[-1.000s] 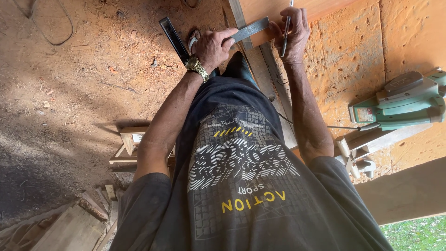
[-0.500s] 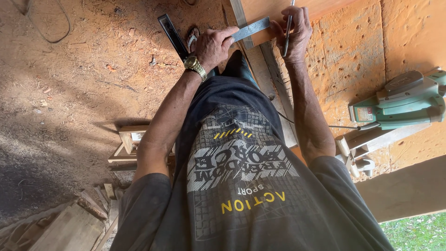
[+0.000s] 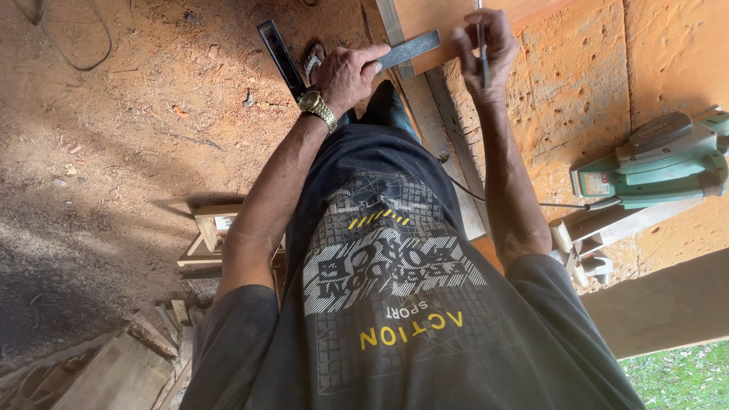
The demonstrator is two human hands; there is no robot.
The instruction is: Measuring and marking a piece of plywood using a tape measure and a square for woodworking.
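L hand [image 3: 345, 74] pins try square [image 3: 408, 48] blade across board [image 3: 456, 15] edge; R hand [image 3: 486, 53] pinches pencil [image 3: 481, 45] just right of blade tip, its long axis across the blade's.

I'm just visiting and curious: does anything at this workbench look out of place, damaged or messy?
Mostly ordinary. The bench board is pitted and coated in orange sawdust, and wood offcuts lie loose on the dirt. The left hand steadies a square; the right hand holds a pencil.
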